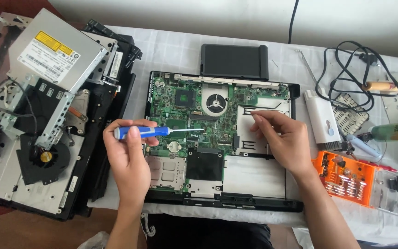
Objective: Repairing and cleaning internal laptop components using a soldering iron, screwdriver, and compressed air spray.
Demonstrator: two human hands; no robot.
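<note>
An orange bit case (pixel 346 179) lies right of the white cloth's (pixel 171 48) middle. A silver optical drive (pixel 54 48) sits off its left edge; a black battery pack (pixel 234 61) lies at its far side.

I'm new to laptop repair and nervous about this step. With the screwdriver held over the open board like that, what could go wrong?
1. The screwdriver in the left hand has its tip over the bare green board; a slip could scratch traces or chips.
2. The right hand has its fingers on the metal plate bare; static or a sharp edge is possible.
3. The bit case lies open near the right forearm; a nudge could spill small parts.
</note>
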